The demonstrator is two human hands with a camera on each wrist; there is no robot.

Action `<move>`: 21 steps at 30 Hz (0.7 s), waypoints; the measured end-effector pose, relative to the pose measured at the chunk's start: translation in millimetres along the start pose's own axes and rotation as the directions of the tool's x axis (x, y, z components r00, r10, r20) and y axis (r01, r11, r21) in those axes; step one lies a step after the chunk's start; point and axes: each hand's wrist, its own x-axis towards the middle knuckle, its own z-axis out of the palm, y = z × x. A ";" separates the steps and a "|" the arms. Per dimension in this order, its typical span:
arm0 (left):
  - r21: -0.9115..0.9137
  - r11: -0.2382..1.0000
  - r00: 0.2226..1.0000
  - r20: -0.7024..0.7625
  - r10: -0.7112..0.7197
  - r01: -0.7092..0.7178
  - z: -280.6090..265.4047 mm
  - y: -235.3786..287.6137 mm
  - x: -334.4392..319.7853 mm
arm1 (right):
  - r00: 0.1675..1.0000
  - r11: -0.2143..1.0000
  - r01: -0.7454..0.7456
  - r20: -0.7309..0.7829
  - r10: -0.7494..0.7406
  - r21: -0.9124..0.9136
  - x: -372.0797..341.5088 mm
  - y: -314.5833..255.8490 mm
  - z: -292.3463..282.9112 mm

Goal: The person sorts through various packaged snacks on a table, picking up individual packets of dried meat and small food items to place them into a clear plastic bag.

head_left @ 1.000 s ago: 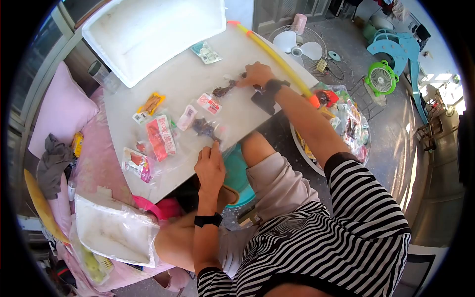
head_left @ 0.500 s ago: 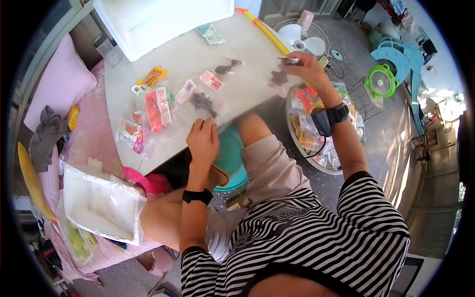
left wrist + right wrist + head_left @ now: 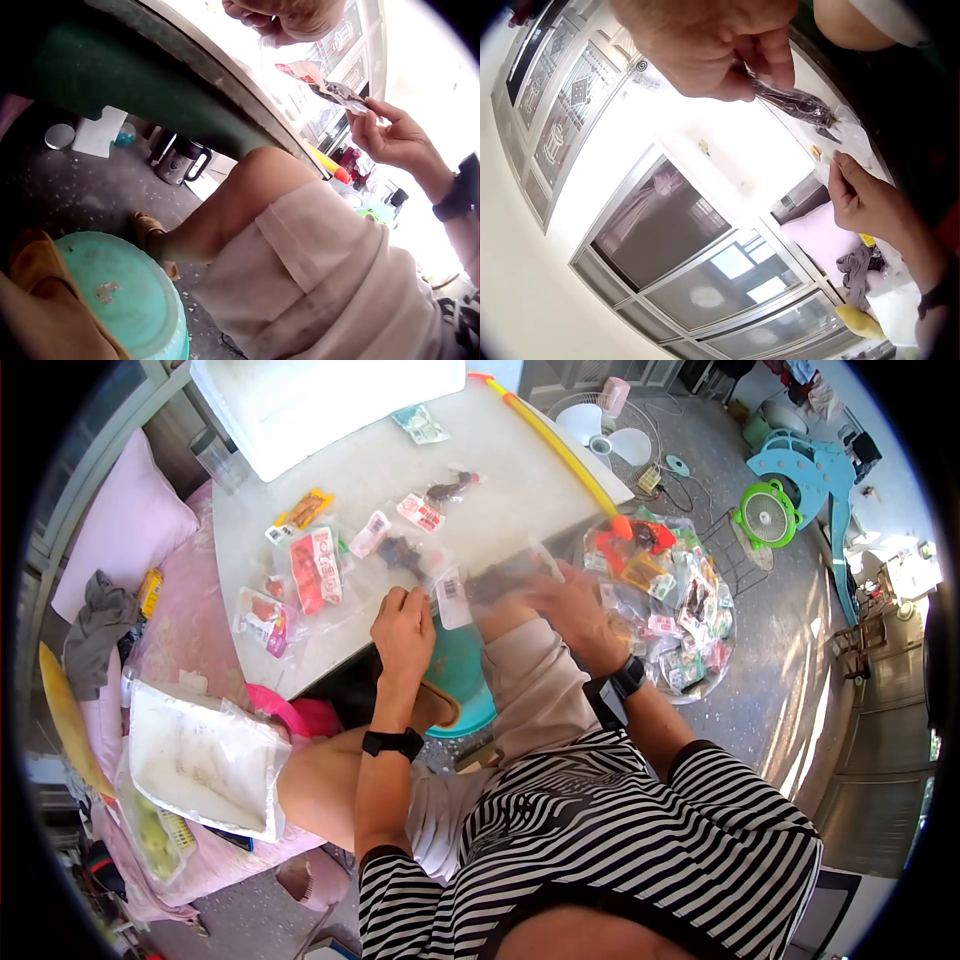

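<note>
My right hand (image 3: 570,610) grips one end of a clear snack packet (image 3: 799,105) with dark contents. The packet stretches across to the left, and its pale label end (image 3: 300,71) with red print points at my left hand. In the head view the dark middle is blurred. My left hand (image 3: 403,630) is just off the table's near edge, its thumb and fingertips pinched together on a small pale bit of plastic (image 3: 267,41). On the table (image 3: 500,435) beyond it are a packet with dark contents (image 3: 405,555), a red-and-white packet (image 3: 316,572) and several more.
A large round tray heaped with packets (image 3: 680,600) stands at the right. Along the table's right side lies a yellow tube with orange ends (image 3: 560,450). A white foam box (image 3: 320,410) covers the far left corner. Below are my knees and a turquoise stool (image 3: 465,680).
My right hand went from the table's right side out toward the round tray, lifting a packet, then swung back left and nearer with it. My left hand stayed by the near edge.
</note>
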 end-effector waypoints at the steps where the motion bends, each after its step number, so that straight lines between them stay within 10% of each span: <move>1: 0.012 1.000 1.000 0.001 0.007 -0.007 -0.3 2.9 0.5 | 0.993 0.962 -0.108 -0.026 0.118 0.250 1.4 -0.4 9.8; 2: 0.025 1.000 1.000 0.000 0.013 -0.013 -0.2 5.0 1.1 | 0.971 0.852 -0.179 -0.051 0.234 0.492 2.7 -0.9 19.7; 10: 0.079 0.995 0.998 -0.018 0.059 -0.058 5.4 6.1 -3.0 | 0.966 0.764 -0.244 0.080 0.245 0.597 -6.2 21.9 83.3; 12: 0.079 0.996 0.998 -0.030 0.052 -0.050 5.2 4.2 -2.6 | 0.979 0.966 -0.034 0.202 -0.019 0.256 -7.5 27.0 80.4; 14: 0.075 0.996 0.998 -0.042 0.040 -0.037 2.4 1.9 -2.0 | 0.959 0.996 -0.083 0.271 0.077 0.010 -4.2 25.8 73.9; 16: 0.077 0.996 0.998 -0.047 0.037 -0.033 1.6 0.5 -1.5 | 0.864 0.882 -0.455 0.177 0.470 -0.124 7.8 11.6 66.0; 21: 0.074 0.997 0.999 0.043 0.015 -0.018 5.4 2.5 -5.5 | 0.876 0.895 -0.399 0.207 0.436 -0.198 25.4 15.6 70.5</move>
